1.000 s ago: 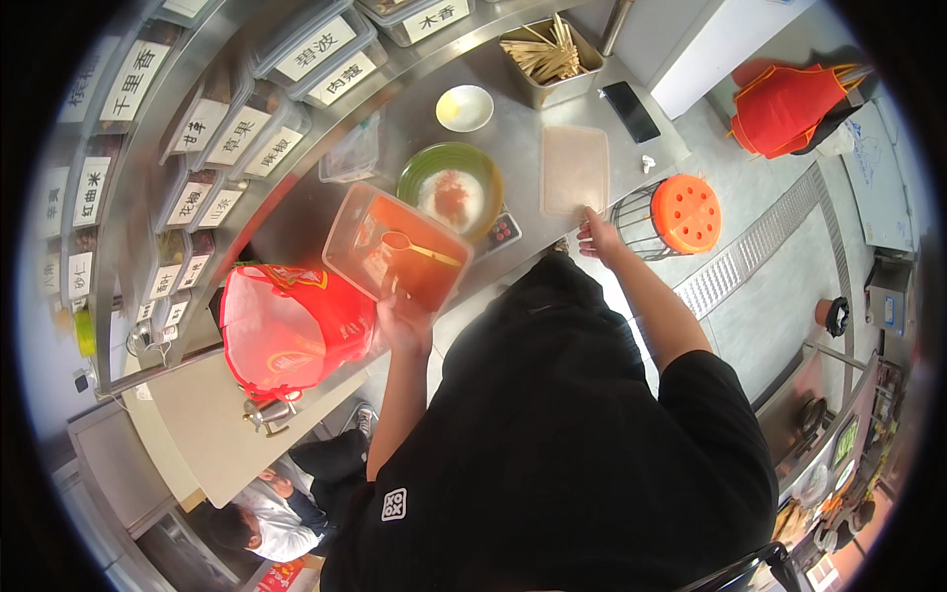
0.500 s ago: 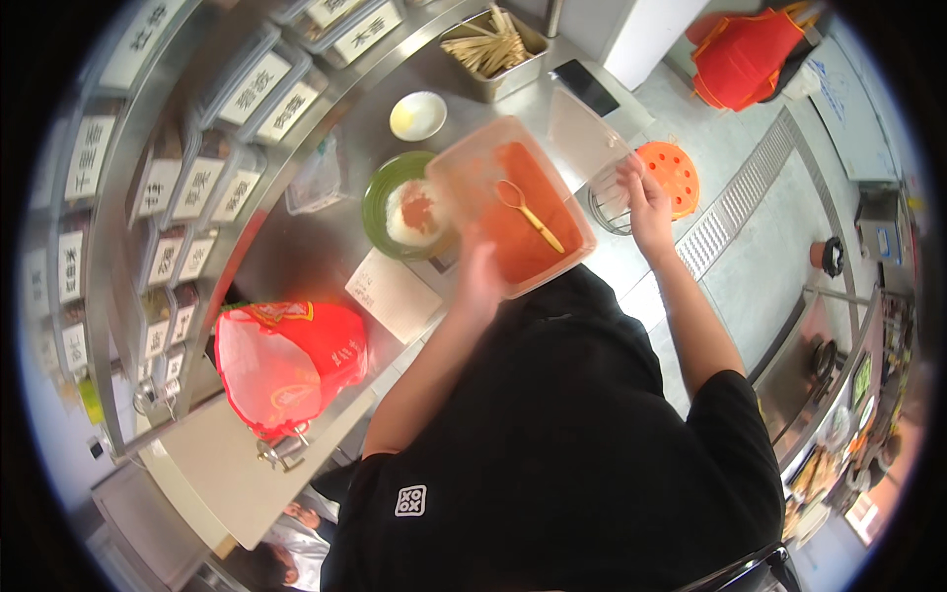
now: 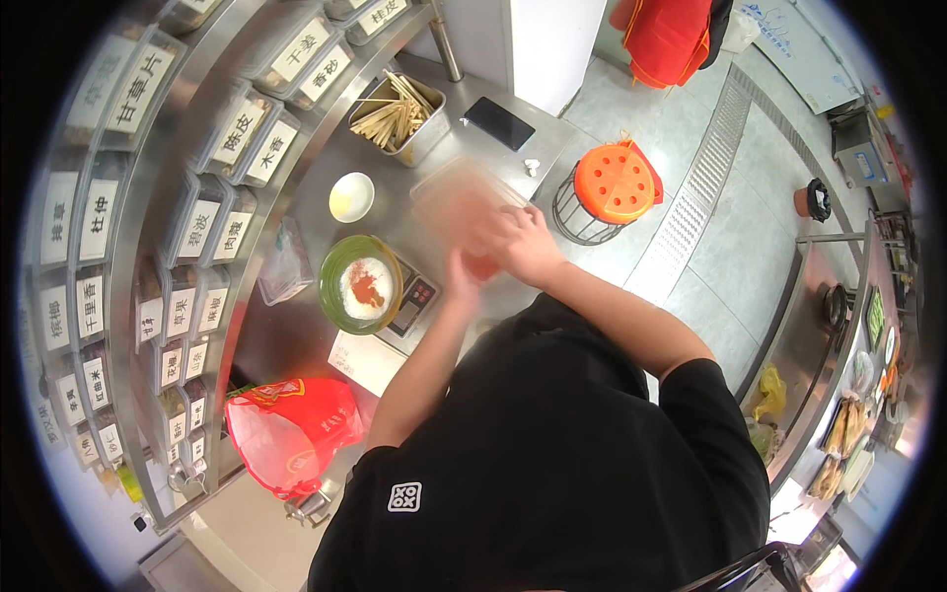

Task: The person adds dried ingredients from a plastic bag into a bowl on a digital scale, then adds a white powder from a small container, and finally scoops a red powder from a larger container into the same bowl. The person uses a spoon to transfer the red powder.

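Note:
A clear plastic tub (image 3: pixel 480 266) of orange-red powder stands at the middle of the steel counter, smeared by motion. Its translucent lid (image 3: pixel 449 192) lies over the top. My left hand (image 3: pixel 462 278) grips the tub's near side, partly blurred. From the right, my right hand (image 3: pixel 521 243) has its bent fingers on the lid. Left of the tub, a green bowl (image 3: pixel 329 264) sits on a kitchen scale (image 3: pixel 418 294), holding white powder with a reddish-brown heap on it. The spoon seen earlier is hidden now.
Beyond the bowl are a small white bowl (image 3: pixel 351 197), a metal bin of wooden sticks (image 3: pixel 426 138) and a phone (image 3: pixel 499 122). A paper sheet (image 3: pixel 369 361) and red bag (image 3: pixel 296 434) lie nearer. Labelled boxes (image 3: pixel 197 232) line the left; an orange-topped stool (image 3: pixel 617 187) stands right.
My right hand has brought the lid leftward over the tub. The tub has gone from a tilt near the green bowl down to the counter, and my view has shifted.

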A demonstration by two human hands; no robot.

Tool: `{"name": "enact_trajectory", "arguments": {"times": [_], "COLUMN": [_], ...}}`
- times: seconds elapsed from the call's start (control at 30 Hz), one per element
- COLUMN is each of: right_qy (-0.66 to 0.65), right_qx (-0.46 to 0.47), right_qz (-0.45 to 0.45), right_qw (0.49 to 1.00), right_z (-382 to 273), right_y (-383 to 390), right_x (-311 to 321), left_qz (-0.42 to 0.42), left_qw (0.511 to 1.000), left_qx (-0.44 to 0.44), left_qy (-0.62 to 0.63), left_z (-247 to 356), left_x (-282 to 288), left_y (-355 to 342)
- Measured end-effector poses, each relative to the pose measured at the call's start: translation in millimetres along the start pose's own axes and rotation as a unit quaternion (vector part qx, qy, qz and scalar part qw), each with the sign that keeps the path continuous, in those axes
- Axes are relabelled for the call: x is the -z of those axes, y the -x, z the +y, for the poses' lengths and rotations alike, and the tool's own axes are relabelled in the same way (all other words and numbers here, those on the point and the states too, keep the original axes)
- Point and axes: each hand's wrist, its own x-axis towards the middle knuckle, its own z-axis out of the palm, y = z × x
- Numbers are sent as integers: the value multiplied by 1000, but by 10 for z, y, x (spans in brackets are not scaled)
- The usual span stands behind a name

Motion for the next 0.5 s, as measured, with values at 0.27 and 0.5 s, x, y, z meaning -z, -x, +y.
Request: {"name": "enact_trajectory", "arguments": {"times": [0.27, 0.5], "right_qy": [-117, -180], "right_qx": [102, 221], "right_qz": [-56, -127], "right_qw": [986, 950], "right_z": [395, 656], "right_y": [-42, -206], "right_x": [-387, -520], "left_qz": [85, 78], "left_qw": [991, 995], "left_qx": [-36, -64], "left_qy": [91, 22], "left_z": [109, 61], "left_x": [-27, 41], "left_y": [-199, -181]}}
